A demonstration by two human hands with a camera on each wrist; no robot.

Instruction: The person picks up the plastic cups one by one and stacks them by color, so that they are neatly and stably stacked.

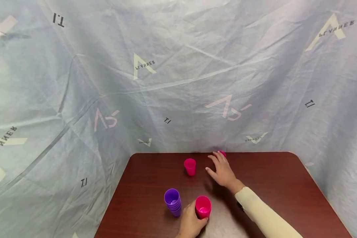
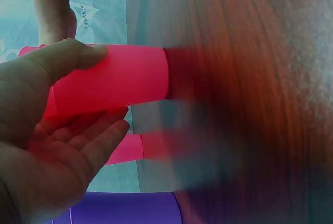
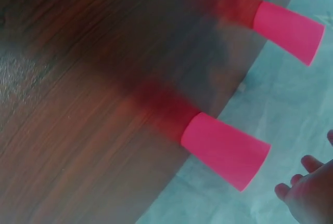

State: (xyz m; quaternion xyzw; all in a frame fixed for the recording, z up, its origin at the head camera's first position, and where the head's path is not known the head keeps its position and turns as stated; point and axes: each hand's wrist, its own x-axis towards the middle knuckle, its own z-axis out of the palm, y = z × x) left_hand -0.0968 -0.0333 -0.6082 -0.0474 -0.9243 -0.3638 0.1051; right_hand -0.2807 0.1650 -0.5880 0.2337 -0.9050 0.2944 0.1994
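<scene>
My left hand (image 1: 191, 222) holds a bright pink cup (image 1: 203, 206) standing at the near part of the table, its thumb along one side and its fingers on the other. In the left wrist view the thumb lies across this pink cup (image 2: 117, 76). Just left of that hand is a stack of purple cups (image 1: 173, 202). Over the far part of the table, my right hand (image 1: 223, 172) reaches out with its fingers spread. It partly hides a pink cup (image 1: 222, 153) at the back edge; contact cannot be made out. Another pink cup (image 1: 190, 167) stands upright to its left.
The dark red-brown wooden table (image 1: 273, 188) has rounded back corners. A pale grey printed cloth (image 1: 178, 82) hangs behind it and along both sides. In the right wrist view two pink cups stand apart, the nearer pink cup (image 3: 226, 151) closer to the hand.
</scene>
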